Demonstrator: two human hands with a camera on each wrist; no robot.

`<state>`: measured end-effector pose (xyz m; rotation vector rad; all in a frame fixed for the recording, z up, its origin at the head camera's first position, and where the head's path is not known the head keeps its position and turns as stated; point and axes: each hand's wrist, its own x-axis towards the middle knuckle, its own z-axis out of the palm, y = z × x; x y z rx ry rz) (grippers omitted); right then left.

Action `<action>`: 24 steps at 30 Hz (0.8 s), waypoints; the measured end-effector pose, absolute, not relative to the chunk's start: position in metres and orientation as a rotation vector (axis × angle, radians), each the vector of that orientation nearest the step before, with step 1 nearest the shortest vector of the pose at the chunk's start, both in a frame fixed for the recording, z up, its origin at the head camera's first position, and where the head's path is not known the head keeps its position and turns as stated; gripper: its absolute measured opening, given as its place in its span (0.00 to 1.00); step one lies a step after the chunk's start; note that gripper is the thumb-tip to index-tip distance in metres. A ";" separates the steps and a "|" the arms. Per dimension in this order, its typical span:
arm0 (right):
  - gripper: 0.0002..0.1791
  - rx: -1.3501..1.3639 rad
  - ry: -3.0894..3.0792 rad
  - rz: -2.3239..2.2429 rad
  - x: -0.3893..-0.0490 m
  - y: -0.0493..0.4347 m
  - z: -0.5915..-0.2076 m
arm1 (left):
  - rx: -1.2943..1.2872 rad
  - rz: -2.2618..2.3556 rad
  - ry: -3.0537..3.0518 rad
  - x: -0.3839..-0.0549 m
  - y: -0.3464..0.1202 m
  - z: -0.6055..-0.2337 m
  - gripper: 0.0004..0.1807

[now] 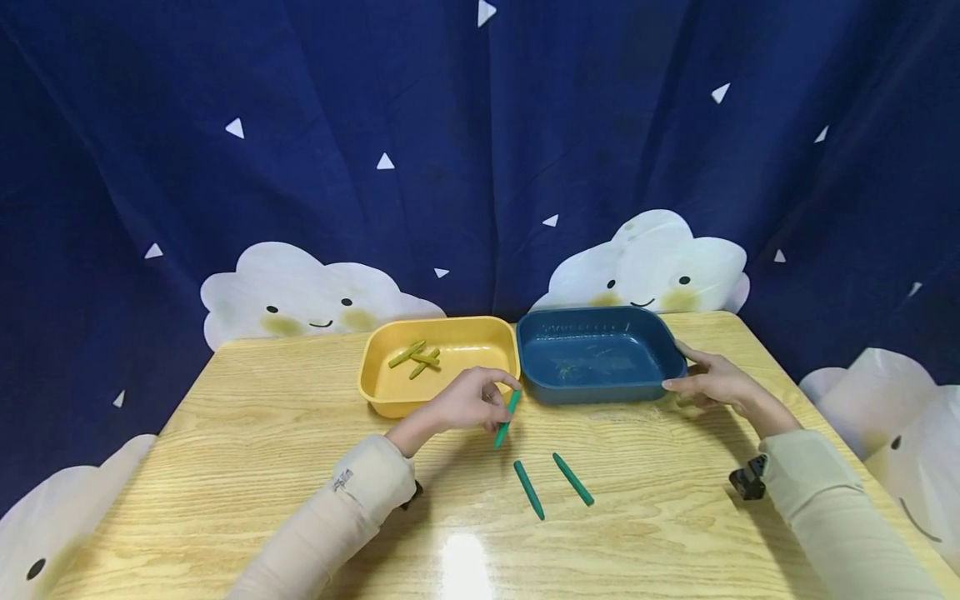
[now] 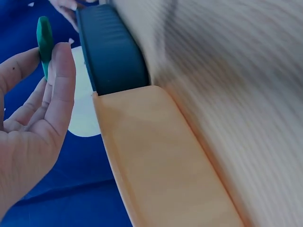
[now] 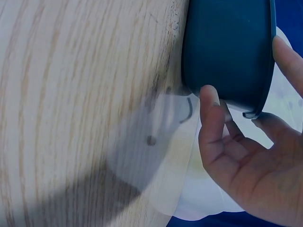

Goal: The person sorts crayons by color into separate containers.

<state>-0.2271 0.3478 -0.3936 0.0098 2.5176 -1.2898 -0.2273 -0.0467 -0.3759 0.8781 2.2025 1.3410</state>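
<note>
My left hand [image 1: 472,400] pinches a green crayon [image 1: 507,419] between thumb and fingers, above the front right corner of the yellow tub [image 1: 390,408]. In the left wrist view the crayon [image 2: 45,41] sticks up past the fingertips. Several olive-yellow crayons [image 1: 408,354] lie in the tub's left part. On the table nearer me, two more green crayons, a left one [image 1: 529,490] and a right one [image 1: 573,479], lie apart. My right hand [image 1: 716,383] holds the right end of the blue tub [image 1: 592,393], thumb and fingers spread about its corner [image 3: 227,61].
Both tubs stand side by side at the back of the wooden table [image 1: 285,458]. Behind it hangs a dark blue curtain [image 1: 420,100] with white triangles and cloud faces. Wrist devices, such as the black one [image 1: 748,479] under the right sleeve, hang below the forearms.
</note>
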 end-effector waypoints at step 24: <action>0.53 0.030 2.509 -1.245 -0.231 0.348 -0.393 | 0.820 1.467 2.101 -0.279 0.005 -0.352 0.24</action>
